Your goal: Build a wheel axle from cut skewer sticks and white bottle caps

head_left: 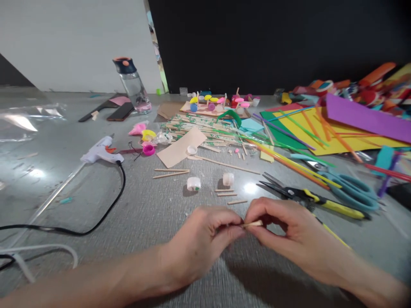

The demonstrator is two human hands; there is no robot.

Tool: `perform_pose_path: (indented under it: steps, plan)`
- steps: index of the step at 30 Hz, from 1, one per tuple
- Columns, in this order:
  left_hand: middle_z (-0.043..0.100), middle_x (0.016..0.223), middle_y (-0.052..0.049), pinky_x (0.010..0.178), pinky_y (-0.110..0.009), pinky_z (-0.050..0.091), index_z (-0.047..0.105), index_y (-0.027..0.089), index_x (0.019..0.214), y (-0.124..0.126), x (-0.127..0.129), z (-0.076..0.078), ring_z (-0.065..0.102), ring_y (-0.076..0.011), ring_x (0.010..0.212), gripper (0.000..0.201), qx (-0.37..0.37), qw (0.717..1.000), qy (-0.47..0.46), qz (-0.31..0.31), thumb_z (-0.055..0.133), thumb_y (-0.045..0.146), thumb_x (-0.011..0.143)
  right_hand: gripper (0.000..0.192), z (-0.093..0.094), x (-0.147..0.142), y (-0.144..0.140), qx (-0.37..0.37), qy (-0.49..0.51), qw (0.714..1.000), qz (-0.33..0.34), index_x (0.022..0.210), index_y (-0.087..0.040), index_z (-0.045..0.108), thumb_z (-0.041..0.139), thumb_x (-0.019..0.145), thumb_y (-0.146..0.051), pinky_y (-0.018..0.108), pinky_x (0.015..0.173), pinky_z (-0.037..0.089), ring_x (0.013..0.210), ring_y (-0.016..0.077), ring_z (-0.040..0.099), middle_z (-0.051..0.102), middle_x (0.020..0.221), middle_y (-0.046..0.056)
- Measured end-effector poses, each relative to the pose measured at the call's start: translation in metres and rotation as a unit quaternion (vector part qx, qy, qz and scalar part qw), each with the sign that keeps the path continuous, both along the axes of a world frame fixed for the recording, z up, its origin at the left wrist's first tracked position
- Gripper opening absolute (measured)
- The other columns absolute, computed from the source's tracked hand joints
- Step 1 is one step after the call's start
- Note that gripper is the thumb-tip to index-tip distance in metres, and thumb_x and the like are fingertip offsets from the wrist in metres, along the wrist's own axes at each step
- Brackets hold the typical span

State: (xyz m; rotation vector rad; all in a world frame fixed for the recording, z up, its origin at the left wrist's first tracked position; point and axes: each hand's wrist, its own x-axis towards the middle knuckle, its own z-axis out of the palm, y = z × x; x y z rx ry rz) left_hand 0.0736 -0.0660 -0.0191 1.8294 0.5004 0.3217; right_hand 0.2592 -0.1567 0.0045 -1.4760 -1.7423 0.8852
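My left hand (202, 244) and my right hand (285, 233) meet low over the grey table (144, 205), both pinching a short wooden stick piece (253, 223) between their fingertips. Just beyond my hands lie a few short stick pieces (229, 194) and two white bottle caps (194, 184) (228, 179). Yellow-handled cutters (308, 197) lie right of them, close to my right hand.
A white glue gun (101, 153) with a black cord (109, 209) lies at left. Teal scissors (349, 186), colored straws and foam sheets (346, 128) fill the right. A pile of long sticks (205, 128), cardboard (181, 147), colored caps and a water bottle (133, 85) sit farther back.
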Motion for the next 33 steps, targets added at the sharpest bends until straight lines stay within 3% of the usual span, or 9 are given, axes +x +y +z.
perform_pose_path:
  steps: [3,8,13,16,19,21,24,28,33]
  plan:
    - [0.051,0.057,0.005,0.055,-0.022,0.037,0.062,0.017,0.069,0.0,-0.003,0.0,0.05,-0.01,0.055,0.031,0.038,0.998,0.057,-0.01,0.055,0.023,0.099,0.016,-0.001,0.005,0.0,0.019,-0.049,0.998,0.029,0.091,-0.023,0.065,0.053,0.1,-0.017,0.023,0.065,0.043,0.072,0.0102,0.057,0.064,0.081,-0.004]
    - [0.066,0.075,-0.003,0.066,-0.027,0.039,0.068,0.014,0.081,0.002,-0.007,-0.002,0.058,-0.0142,0.069,0.029,0.267,0.962,0.05,-0.036,0.051,0.025,0.102,0.024,-0.006,0.009,-0.004,0.028,-0.175,0.982,0.063,0.09,-0.02,0.063,0.043,0.104,-0.018,0.031,0.07,0.044,0.08,0.0162,0.06,0.063,0.09,0.002]
    - [0.067,0.076,-0.005,0.063,-0.03,0.039,0.069,0.012,0.082,0.003,-0.005,0.0,0.059,-0.0164,0.067,0.032,0.352,0.933,0.049,-0.056,0.048,0.023,0.103,0.025,-0.006,0.005,-0.007,0.034,-0.195,0.978,0.058,0.095,-0.02,0.062,0.04,0.104,-0.021,0.034,0.073,0.047,0.082,0.0182,0.062,0.064,0.092,0.003]
    - [0.067,0.078,-0.003,0.066,-0.028,0.04,0.072,0.012,0.088,0.005,-0.003,0.006,0.059,-0.015,0.071,0.026,0.293,0.955,0.043,-0.035,0.052,0.023,0.101,0.025,-0.004,0.004,-0.006,0.051,-0.168,0.984,0.036,0.097,-0.021,0.065,0.041,0.102,-0.016,0.031,0.073,0.046,0.084,0.0164,0.063,0.067,0.094,0.001]
    - [0.061,0.07,0.003,0.062,-0.024,0.038,0.073,0.016,0.088,0.008,-0.001,0.013,0.053,-0.0107,0.065,0.02,0.139,0.989,0.04,0.014,0.06,0.026,0.098,0.023,0.0,0.005,-0.005,0.059,-0.12,0.991,-0.01,0.091,-0.021,0.066,0.047,0.103,-0.021,0.027,0.066,0.043,0.073,0.0131,0.059,0.065,0.083,-0.001]
    - [0.056,0.066,0.005,0.058,-0.023,0.036,0.073,0.017,0.085,0.009,0.0,0.017,0.049,-0.0091,0.062,0.017,0.047,0.998,0.033,0.034,0.063,0.027,0.095,0.023,0.003,0.005,-0.005,0.05,-0.074,0.995,-0.041,0.086,-0.022,0.067,0.051,0.103,-0.027,0.025,0.06,0.041,0.065,0.0117,0.054,0.061,0.073,-0.002]
    - [0.058,0.066,0.004,0.06,-0.021,0.038,0.072,0.016,0.081,0.007,-0.001,0.021,0.051,-0.0086,0.063,0.017,-0.035,0.998,0.013,0.049,0.064,0.026,0.093,0.026,0.005,0.003,-0.004,0.011,-0.008,0.999,-0.053,0.081,-0.023,0.067,0.054,0.102,-0.033,0.023,0.054,0.038,0.059,0.0108,0.05,0.056,0.065,-0.004]
    - [0.063,0.07,0.002,0.057,-0.019,0.04,0.071,0.015,0.085,0.001,-0.004,0.023,0.055,-0.0084,0.063,0.021,-0.096,0.994,0.018,0.049,0.059,0.03,0.095,0.033,0.003,0.0,-0.003,-0.048,0.018,0.998,-0.036,0.078,-0.021,0.067,0.052,0.102,-0.039,0.023,0.052,0.037,0.057,0.011,0.048,0.055,0.063,-0.003]
    - [0.06,0.068,0.004,0.055,-0.019,0.04,0.068,0.016,0.08,-0.004,-0.015,0.022,0.054,-0.0079,0.06,0.025,-0.101,0.992,0.061,0.047,0.056,0.03,0.096,0.03,-0.002,-0.005,-0.005,-0.053,-0.015,0.998,0.002,0.077,-0.021,0.068,0.052,0.101,-0.031,0.023,0.054,0.034,0.059,0.0104,0.048,0.055,0.063,-0.004]
